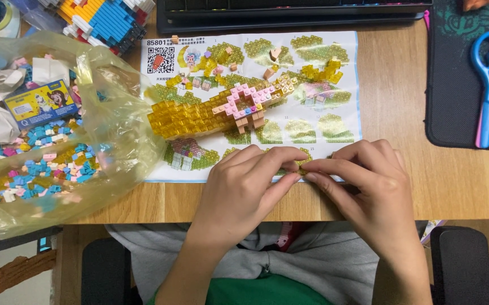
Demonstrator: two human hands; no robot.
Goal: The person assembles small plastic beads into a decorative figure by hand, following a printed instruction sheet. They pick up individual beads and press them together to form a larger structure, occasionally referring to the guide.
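Yellow brick piece (301, 168), pinched between the fingers of our left hand (239, 189) and right hand (371, 189), may slip off the tabletop (459, 181) edge.

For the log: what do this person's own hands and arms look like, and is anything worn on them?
Both the left hand and the right hand are bare: no gloves, rings, watch or bracelets show. The fingernails are short and unpainted. Both forearms are uncovered as far as the view reaches, with no sleeves at the wrists. Below them, a grey garment covers the lap, with a green patch at the bottom edge.
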